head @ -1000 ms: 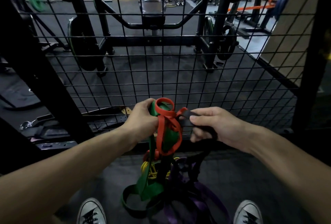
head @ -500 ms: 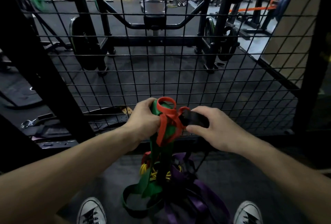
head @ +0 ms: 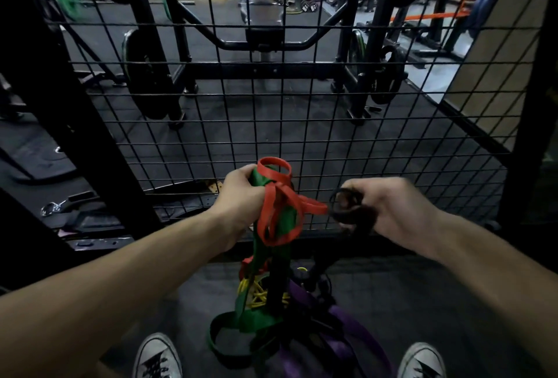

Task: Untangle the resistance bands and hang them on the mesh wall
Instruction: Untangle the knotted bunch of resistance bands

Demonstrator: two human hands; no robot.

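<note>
My left hand (head: 241,196) grips the top of a tangled bundle of resistance bands, closed on the green band (head: 280,220) and the red band (head: 273,172) looped around it. My right hand (head: 389,208) is closed on a black band (head: 350,208), held out to the right of the bundle; it looks blurred. A strand of the red band reaches toward the black one. Below hang yellow (head: 256,293) and purple (head: 353,329) bands, knotted together down to the floor. The black mesh wall (head: 302,124) stands right behind both hands.
My two grey sneakers (head: 157,359) (head: 421,361) stand on the dark floor either side of the pile. Black rack posts rise at the left (head: 60,112) and right (head: 531,124). Straps and a metal clip (head: 52,208) lie at the lower left. Weight machines stand beyond the mesh.
My right hand has pulled the black band away to the right, widening the gap from the bundle. The left hand keeps its hold on the bundle's top.
</note>
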